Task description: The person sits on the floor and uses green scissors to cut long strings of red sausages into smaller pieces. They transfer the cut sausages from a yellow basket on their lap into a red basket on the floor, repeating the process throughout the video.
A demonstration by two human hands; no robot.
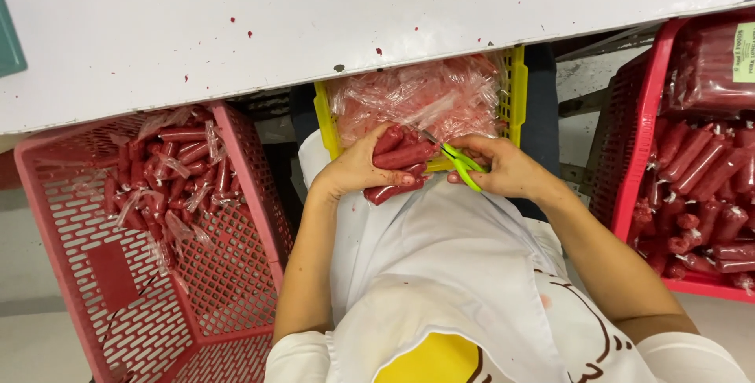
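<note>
White table top point(236, 29) with small red flecks point(250, 34)

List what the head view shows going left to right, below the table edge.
Pink crate of red sausages → left hand gripping sausages → green-handled scissors → right hand → red crate of sausages.
</note>
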